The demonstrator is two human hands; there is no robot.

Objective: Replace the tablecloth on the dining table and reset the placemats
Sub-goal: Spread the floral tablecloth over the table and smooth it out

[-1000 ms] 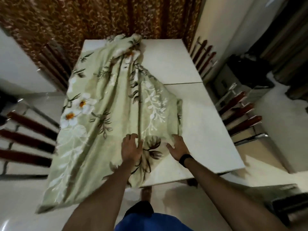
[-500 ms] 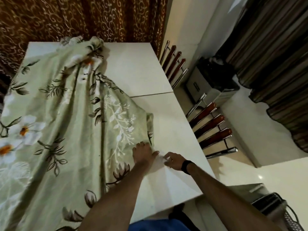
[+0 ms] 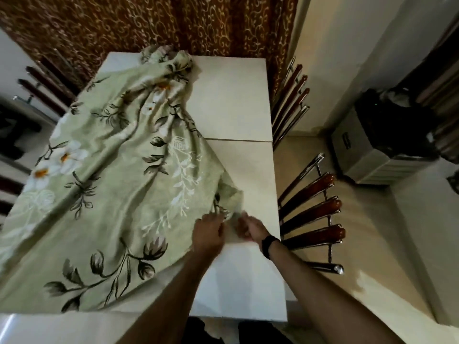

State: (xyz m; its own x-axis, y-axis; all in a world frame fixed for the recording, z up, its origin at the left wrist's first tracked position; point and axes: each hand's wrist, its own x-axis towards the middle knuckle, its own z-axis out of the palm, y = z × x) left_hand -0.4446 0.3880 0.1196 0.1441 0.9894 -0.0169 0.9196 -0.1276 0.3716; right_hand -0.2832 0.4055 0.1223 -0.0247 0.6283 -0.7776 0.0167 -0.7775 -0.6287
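A soft, pale-green floral cotton tablecloth [image 3: 116, 184] is lying bunched and wrinkled over the left half of the white rectangular dining table [image 3: 238, 100], draping off its left edge and reaching toward the near edge, while the right half of the tabletop is showing bare. Both hands are meeting at the cloth's loose corner, which is sitting near the middle of the table's right half. The left hand [image 3: 208, 232] is closing its fingers over that folded corner, and the right hand [image 3: 250, 228], wearing a black wristband, is pinching the same corner just beside it, though motion blur is hiding exactly how the fingertips are lying.

The fabric is looking light and limp, so it is likely to follow a pull easily, slide on the smooth tabletop and bunch if dragged from one point; taking the hem at two spread points along the edge is looking like the better hold. A crumpled heap is sitting at the far edge and is needing shaking out.

To the right, wooden-slatted chairs with chrome frames [image 3: 313, 212] are standing just beside the right edge, leaving little room there for the cloth's drop. A patterned brown curtain [image 3: 173, 26] is hanging behind the far edge.
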